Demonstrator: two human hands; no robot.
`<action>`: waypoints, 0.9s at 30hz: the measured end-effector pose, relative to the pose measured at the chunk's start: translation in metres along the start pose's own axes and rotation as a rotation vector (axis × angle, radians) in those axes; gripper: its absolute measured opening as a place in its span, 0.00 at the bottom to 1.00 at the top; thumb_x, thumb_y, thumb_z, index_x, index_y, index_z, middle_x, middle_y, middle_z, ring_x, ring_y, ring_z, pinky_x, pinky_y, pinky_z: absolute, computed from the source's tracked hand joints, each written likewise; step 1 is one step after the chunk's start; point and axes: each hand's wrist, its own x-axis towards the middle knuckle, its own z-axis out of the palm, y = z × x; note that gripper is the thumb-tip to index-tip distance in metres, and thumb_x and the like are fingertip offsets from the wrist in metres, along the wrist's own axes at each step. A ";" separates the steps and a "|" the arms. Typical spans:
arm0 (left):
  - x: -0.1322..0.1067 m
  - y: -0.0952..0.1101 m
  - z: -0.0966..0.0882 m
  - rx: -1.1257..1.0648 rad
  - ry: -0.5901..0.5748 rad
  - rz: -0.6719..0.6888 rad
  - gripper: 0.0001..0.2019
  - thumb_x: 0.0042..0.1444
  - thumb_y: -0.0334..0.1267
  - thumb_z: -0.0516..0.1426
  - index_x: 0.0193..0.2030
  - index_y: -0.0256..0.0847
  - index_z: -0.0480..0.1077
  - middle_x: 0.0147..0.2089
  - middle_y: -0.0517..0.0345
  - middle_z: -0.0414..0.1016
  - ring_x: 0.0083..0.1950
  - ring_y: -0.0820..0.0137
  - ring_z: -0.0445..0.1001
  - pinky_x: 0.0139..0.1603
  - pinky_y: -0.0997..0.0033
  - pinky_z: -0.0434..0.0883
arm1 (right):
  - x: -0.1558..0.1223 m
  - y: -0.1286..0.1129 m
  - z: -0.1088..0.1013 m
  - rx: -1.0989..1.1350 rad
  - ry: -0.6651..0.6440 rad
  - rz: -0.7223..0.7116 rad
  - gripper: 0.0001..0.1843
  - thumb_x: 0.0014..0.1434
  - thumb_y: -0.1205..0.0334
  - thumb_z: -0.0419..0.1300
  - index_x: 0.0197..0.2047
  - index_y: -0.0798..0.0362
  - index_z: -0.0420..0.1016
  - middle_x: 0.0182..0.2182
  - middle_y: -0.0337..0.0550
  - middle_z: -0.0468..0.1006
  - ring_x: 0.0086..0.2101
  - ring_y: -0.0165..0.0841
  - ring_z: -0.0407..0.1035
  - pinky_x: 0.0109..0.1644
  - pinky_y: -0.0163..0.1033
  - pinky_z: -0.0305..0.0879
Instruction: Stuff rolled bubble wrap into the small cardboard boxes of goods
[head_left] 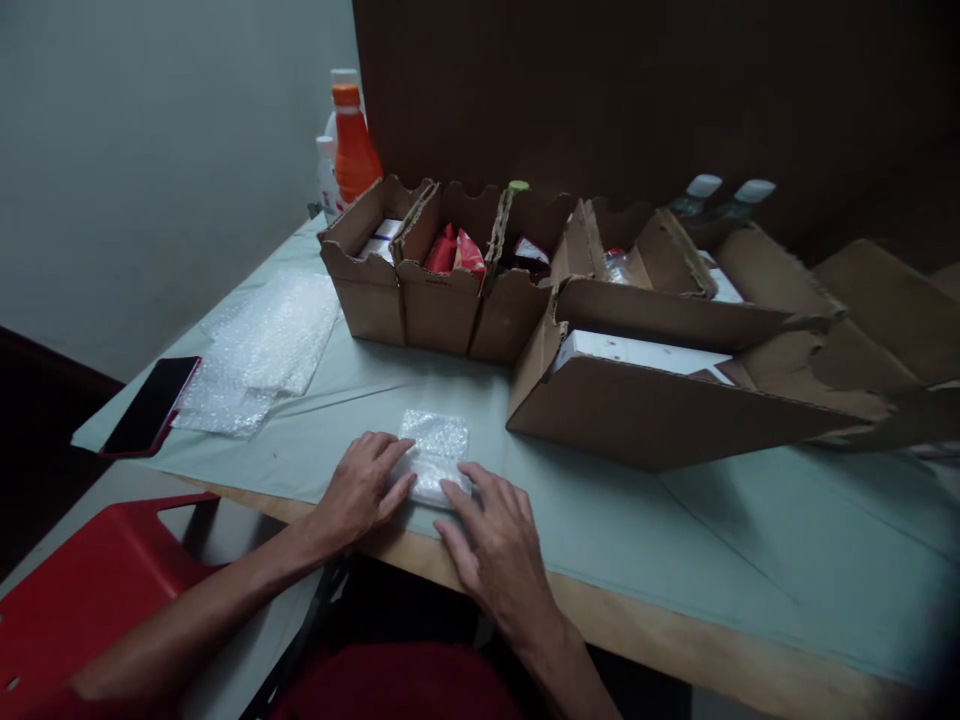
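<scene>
A small piece of bubble wrap [435,435], folded over at its near part, lies flat near the table's front edge. My left hand [364,485] rests at its left side, fingertips and thumb apart and touching the plastic. On the right edge of the same piece are the fingertips of my right hand [491,530], its fingers spread and the thumb lower down at the near corner. Neither hand is closed around anything. Whether something lies inside the fold I cannot tell.
Loose bubble wrap sheets [270,340] are piled at the left beside a phone [154,405]. Cardboard bins [439,310] holding packets and boxes stand behind, and a larger cardboard bin [660,410] sits at right. An orange bottle [352,150] stands at the back. A red chair [112,590] is lower left.
</scene>
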 end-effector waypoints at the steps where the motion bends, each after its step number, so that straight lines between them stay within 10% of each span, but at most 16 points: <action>1: 0.001 0.000 0.000 0.001 0.022 -0.020 0.17 0.65 0.39 0.54 0.58 0.37 0.71 0.50 0.44 0.74 0.51 0.55 0.71 0.53 0.51 0.70 | 0.004 -0.001 0.003 -0.006 -0.030 -0.025 0.19 0.62 0.65 0.63 0.57 0.51 0.73 0.58 0.53 0.74 0.53 0.48 0.68 0.55 0.54 0.65; 7: -0.014 0.010 -0.017 -0.513 0.184 -0.423 0.25 0.60 0.46 0.59 0.61 0.38 0.67 0.52 0.46 0.74 0.54 0.58 0.74 0.57 0.53 0.71 | 0.024 0.006 0.013 0.227 0.023 0.186 0.14 0.66 0.65 0.57 0.54 0.51 0.76 0.47 0.48 0.82 0.46 0.42 0.74 0.52 0.49 0.67; 11: -0.016 0.028 -0.020 -1.091 0.011 -0.663 0.30 0.55 0.46 0.64 0.62 0.36 0.66 0.57 0.43 0.75 0.58 0.56 0.75 0.61 0.53 0.69 | 0.016 0.001 0.007 0.680 -0.019 0.434 0.15 0.68 0.54 0.55 0.53 0.50 0.76 0.42 0.42 0.82 0.39 0.36 0.75 0.43 0.40 0.70; 15: -0.004 0.046 -0.011 -1.248 -0.151 -0.464 0.22 0.57 0.46 0.63 0.55 0.37 0.71 0.52 0.47 0.78 0.53 0.58 0.76 0.57 0.59 0.71 | 0.001 -0.004 0.003 0.824 -0.067 0.456 0.16 0.68 0.50 0.54 0.48 0.50 0.76 0.40 0.41 0.80 0.39 0.34 0.74 0.44 0.37 0.70; 22: -0.001 0.068 -0.007 -0.627 -0.161 0.042 0.17 0.55 0.27 0.55 0.50 0.42 0.73 0.45 0.55 0.78 0.46 0.65 0.73 0.48 0.66 0.68 | -0.017 0.014 -0.044 0.611 -0.002 0.337 0.33 0.55 0.54 0.68 0.63 0.49 0.68 0.53 0.48 0.77 0.44 0.36 0.74 0.47 0.39 0.72; 27: 0.003 0.082 0.004 -0.522 -0.262 0.137 0.15 0.54 0.26 0.54 0.47 0.43 0.73 0.40 0.56 0.79 0.41 0.66 0.74 0.45 0.65 0.70 | -0.023 0.016 -0.070 0.391 -0.031 0.177 0.10 0.57 0.67 0.64 0.44 0.49 0.77 0.40 0.41 0.83 0.39 0.37 0.76 0.46 0.42 0.71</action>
